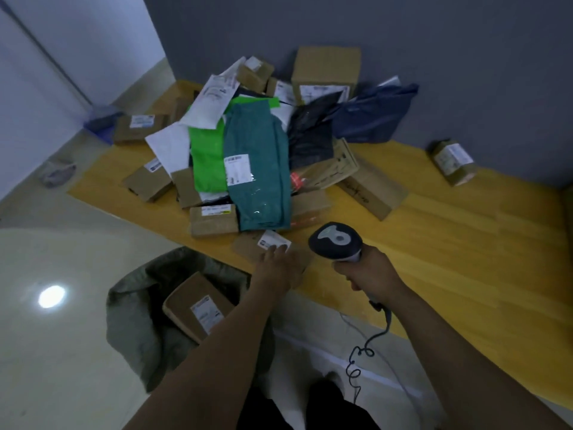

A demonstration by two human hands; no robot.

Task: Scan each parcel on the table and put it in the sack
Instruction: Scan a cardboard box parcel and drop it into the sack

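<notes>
Sack (130, 321) sits open-mouthed on the floor right below the table's near edge, with one cardboard box (198, 305) already in it, so the drop is short and easy. Just above it, left hand (279, 268) lies on a small brown parcel (248, 248) at the edge of the table (465, 259). Its fingers are stretched out flat on top rather than wrapped round it. The fingertips look like they're touching the near side of the white label (274, 240), though it's blurry enough that I can't swear to that. Right hand (366, 271) has a firm fist round the handle of the scanner (336, 240), whose head hovers just beside the parcel. My take for doing this bit well: slide the fingers back off the label so the whole barcode shows, hold the parcel flat, aim the scanner head square at it, and only then lift and swing left into the sack. Watch the curly cable (359, 361) hanging off the table edge, it could snag. Further back the big pile (257, 181) of bags and boxes waits, plus a lone box (454, 162) near the wall.
</notes>
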